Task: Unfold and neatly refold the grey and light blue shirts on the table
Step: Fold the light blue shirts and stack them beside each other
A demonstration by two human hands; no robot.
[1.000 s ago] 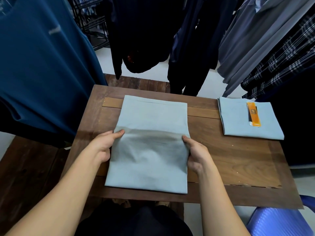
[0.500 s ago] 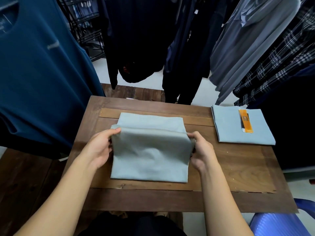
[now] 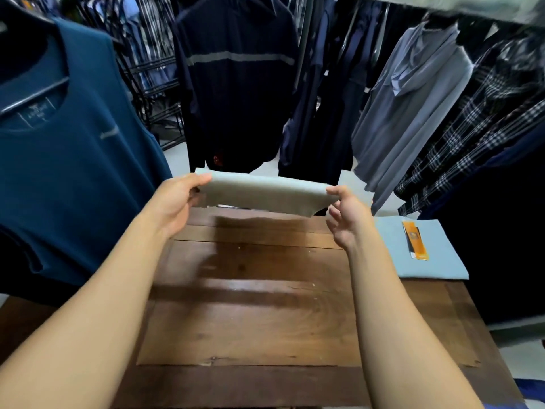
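A folded pale grey shirt hangs in the air above the far edge of the wooden table, casting a shadow on the boards. My left hand grips its left edge, thumb on top. My right hand holds its right edge, with the lower fingers spread loosely beneath. A second folded light blue shirt lies flat at the table's far right corner with an orange tag on top.
Hanging clothes ring the table: a teal sleeveless top close on the left, a dark navy jacket ahead, a grey hoodie and plaid shirts on the right. A blue plastic stool peeks in at the bottom right.
Both hands folded the shirt's near half over, then lifted the folded shirt off the table and carried it up and away. The head tilted up, so more of the racks shows.
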